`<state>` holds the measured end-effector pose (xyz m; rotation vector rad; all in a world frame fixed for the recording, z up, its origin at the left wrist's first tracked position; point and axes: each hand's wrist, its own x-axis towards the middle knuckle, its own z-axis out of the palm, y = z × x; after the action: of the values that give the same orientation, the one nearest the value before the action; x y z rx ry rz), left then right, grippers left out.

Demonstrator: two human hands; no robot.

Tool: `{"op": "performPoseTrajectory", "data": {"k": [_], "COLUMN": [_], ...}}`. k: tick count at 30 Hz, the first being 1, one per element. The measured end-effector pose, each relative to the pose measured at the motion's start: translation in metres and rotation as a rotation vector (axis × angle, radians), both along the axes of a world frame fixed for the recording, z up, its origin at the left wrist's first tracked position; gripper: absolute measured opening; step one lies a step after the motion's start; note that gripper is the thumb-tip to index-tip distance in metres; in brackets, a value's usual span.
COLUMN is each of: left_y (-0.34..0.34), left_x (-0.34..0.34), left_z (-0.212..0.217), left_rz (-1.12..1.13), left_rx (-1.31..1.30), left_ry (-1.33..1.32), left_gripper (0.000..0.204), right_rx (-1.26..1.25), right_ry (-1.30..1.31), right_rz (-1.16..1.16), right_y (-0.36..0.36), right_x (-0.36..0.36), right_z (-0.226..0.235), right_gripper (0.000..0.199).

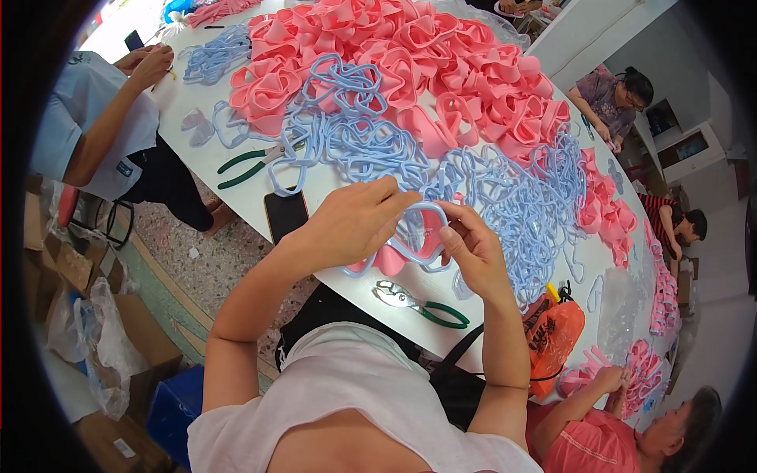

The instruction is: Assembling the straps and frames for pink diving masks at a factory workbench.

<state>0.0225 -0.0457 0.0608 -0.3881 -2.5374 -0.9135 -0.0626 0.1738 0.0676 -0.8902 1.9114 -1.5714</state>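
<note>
In front of my chest, both hands hold a goggle-shaped piece (430, 206) with a pale blue frame, a pink soft part and what looks like a clear lens. My left hand (351, 221) pinches its left and upper side, the fingertips partly hidden. On its right side, the thumb and fingers of my right hand (477, 251) are closed round the blue rim. Just below lie pliers with green handles (422, 306). Beyond my hands, pale blue frames (367, 146) lie in a tangled heap, against a large pile of soft pink pieces (394, 47).
A dark phone (285, 214) and a second pair of green-handled pliers (251, 164) lie left on the white table (206, 162). An orange bag (556, 335) stands at the near right edge. Several people work around the table. Cardboard boxes (146, 331) and a blue bin (175, 406) sit lower left.
</note>
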Motion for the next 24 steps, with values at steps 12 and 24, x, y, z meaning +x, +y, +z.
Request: {"op": "performPoseTrajectory", "data": {"k": [12, 24], "left_y": [0.046, 0.051], "left_x": [0.013, 0.009], "left_z": [-0.017, -0.022], "left_rz": [0.452, 0.502], "left_rx": [0.098, 0.135], "left_ry": [0.349, 0.319], "left_gripper": [0.03, 0.019], "right_rx": [-0.345, -0.364], "right_ry": [0.164, 0.505], "right_rz": [-0.415, -0.486], "right_y": [-0.027, -0.036], "right_x": [0.031, 0.046], "right_z": [-0.031, -0.045], "right_gripper": [0.038, 0.042]}}
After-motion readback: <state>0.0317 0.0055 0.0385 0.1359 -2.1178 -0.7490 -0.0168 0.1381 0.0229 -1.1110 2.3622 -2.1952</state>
